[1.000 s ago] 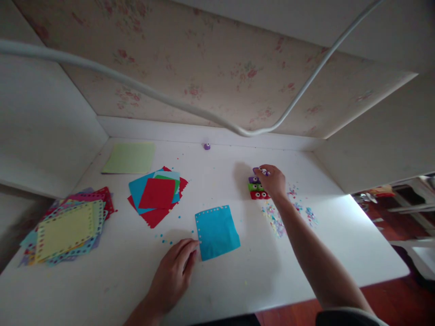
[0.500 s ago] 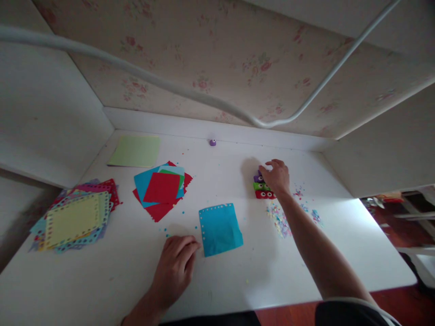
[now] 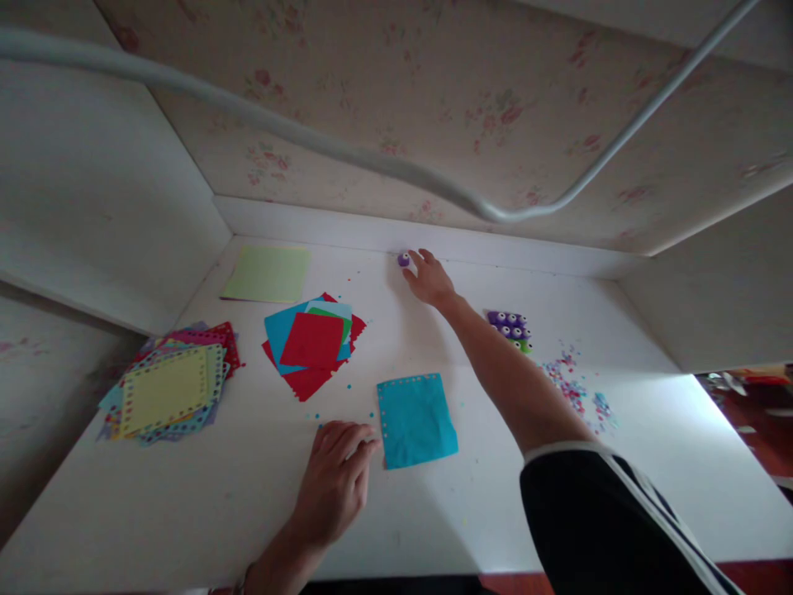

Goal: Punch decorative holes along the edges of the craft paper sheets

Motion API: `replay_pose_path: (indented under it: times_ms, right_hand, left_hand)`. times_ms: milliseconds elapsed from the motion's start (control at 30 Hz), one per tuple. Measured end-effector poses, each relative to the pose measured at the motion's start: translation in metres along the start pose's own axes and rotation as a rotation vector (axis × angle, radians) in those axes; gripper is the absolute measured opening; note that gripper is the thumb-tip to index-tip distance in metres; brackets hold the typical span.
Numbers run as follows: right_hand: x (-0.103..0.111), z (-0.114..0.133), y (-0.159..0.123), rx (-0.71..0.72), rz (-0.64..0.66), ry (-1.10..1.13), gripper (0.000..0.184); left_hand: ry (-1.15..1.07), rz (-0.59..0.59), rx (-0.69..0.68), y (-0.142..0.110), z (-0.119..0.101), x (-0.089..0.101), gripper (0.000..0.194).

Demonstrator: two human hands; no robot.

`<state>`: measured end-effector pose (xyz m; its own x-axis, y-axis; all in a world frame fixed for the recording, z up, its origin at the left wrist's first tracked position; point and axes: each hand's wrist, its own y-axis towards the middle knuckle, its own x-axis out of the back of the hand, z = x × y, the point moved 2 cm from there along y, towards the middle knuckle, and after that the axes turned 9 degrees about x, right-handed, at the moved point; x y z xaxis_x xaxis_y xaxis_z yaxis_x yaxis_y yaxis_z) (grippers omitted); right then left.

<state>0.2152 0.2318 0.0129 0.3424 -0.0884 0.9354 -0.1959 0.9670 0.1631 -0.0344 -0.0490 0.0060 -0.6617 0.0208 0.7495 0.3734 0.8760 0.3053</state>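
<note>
Near the back edge of the white desk, my right hand (image 3: 429,279) reaches with fingers apart around a small purple block with an eye-like spot (image 3: 403,259). The fingertips are right beside it; I cannot tell whether they touch it. My left hand (image 3: 339,471) rests on the desk at the front, fingers loosely bent and nothing in them. Just right of its fingertips lies a blue paper square (image 3: 418,421) with holes punched along its left and top edges. My right forearm partly covers a cluster of purple and green blocks with eye-like spots (image 3: 509,324).
Overlapping red, blue and green papers (image 3: 313,340) lie left of centre. A stack of hole-edged sheets (image 3: 167,392) sits at the far left, with a pale green sheet (image 3: 268,274) behind. Confetti dots (image 3: 571,384) are scattered on the right. A white cable (image 3: 347,153) crosses above.
My right hand has left the block cluster and moved left and back to the lone purple block. The view has shifted slightly; my left hand stays beside the blue paper.
</note>
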Motion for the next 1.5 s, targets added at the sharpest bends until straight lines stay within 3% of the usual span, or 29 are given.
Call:
replay_pose_path:
  times_ms: [167,400,567,733,900,1033,1100,1233,1367,1500]
  right_hand:
    - [-0.016,0.005,0.010,-0.020,0.091,-0.006,0.039]
    - [-0.010,0.007,0.027,-0.103,0.000,-0.020,0.053]
    - [-0.013,0.015,0.039,-0.061,0.065,0.030,0.035]
    - [-0.011,0.025,0.024,-0.062,0.061,0.105,0.027]
    - [0.004,0.043,-0.022,0.045,0.070,0.274,0.021]
    - [0.016,0.069,-0.098,0.144,0.117,0.452,0.023]
    - [0.021,0.085,-0.142,0.213,0.167,0.700,0.023]
    - [0.024,0.115,-0.209,0.346,0.256,0.677,0.032]
    - [0.021,0.129,-0.236,0.357,0.292,0.631,0.050]
    - [0.021,0.116,-0.245,0.383,0.186,0.529,0.055]
  left_hand:
    - [-0.005,0.103,0.012,0.005,-0.005,0.001,0.030]
    - [0.066,0.192,-0.024,0.010,-0.014,0.001,0.024]
    - [0.124,0.200,-0.048,0.011,-0.014,0.000,0.028]
    - [0.150,0.211,-0.041,0.011,-0.016,-0.001,0.029]
    - [0.138,0.170,-0.024,0.004,-0.010,-0.006,0.037]
    - [0.045,0.059,0.051,-0.005,0.005,-0.008,0.036]
    - [-0.010,-0.004,0.155,-0.008,0.012,-0.008,0.031]
    - [-0.033,-0.038,0.233,-0.007,0.013,-0.011,0.036]
    - [-0.010,0.014,0.180,-0.005,0.009,-0.017,0.047]
    - [0.005,0.087,0.145,-0.002,0.011,-0.018,0.045]
